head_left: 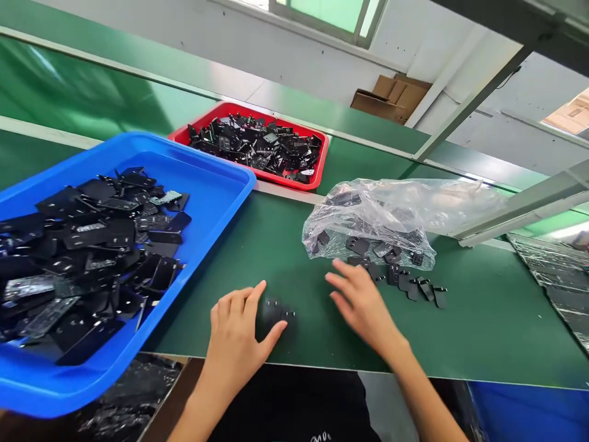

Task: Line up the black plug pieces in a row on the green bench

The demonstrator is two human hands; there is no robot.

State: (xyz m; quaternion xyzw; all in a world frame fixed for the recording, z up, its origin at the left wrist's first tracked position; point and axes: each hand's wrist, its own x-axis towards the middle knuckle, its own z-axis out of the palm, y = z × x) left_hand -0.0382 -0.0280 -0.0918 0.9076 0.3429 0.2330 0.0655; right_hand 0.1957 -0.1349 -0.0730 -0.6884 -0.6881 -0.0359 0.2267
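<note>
Two flat black plates with small shiny pins [277, 312] lie on the green table between my hands. Close beside them on the left, my left hand [242, 328] rests with thumb and forefinger spread around the plates. My right hand [361, 301] is over the table to the right, fingers apart and holding nothing. Just beyond its fingers, several similar black plates [405, 281] lie in a loose row. Behind that row is a clear plastic bag [375, 215] with more black plates inside.
A large blue tray [221, 212] heaped with black parts stands at the left, overhanging the front edge. A red tray [322, 166] of smaller black parts sits behind. Metal shelf posts [473, 107] rise at the right. Wrapped dark sheets [561, 282] lie at the far right.
</note>
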